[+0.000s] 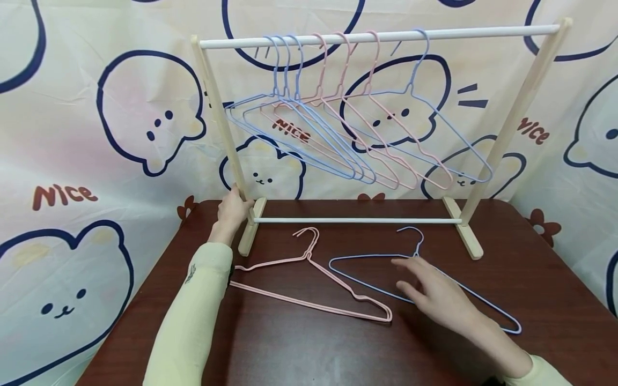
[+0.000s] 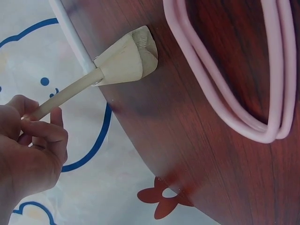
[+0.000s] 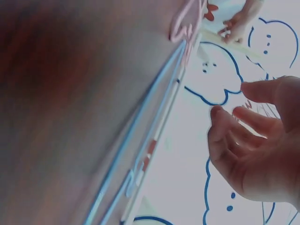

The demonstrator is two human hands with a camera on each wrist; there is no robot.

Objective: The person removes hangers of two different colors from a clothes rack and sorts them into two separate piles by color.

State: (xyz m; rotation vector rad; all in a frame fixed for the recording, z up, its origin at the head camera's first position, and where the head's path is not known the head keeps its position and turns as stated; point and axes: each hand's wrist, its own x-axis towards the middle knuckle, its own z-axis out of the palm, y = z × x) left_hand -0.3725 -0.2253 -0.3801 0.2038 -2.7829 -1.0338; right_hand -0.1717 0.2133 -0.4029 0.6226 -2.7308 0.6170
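Observation:
At the rack's left side my left hand (image 1: 233,209) grips the wooden upright (image 2: 70,96) low down, fingers curled round it. My right hand (image 1: 436,292) hovers over a blue hanger (image 1: 372,284) on the table, its fingers loosely bent and holding nothing; the right wrist view shows the gap between thumb and fingers (image 3: 225,136). Left of the blue hanger lie pink hangers (image 1: 314,305), stacked together, their hooks pointing to the back. From the rack's white top rail (image 1: 463,34) hang several blue hangers (image 1: 289,107) and pink hangers (image 1: 372,96).
The rack stands on two wooden feet (image 1: 463,236) near the back of the dark brown table (image 1: 299,354). A white lower bar (image 1: 357,220) joins its sides. Behind hangs a white cloth (image 1: 159,214) printed with cartoon bears.

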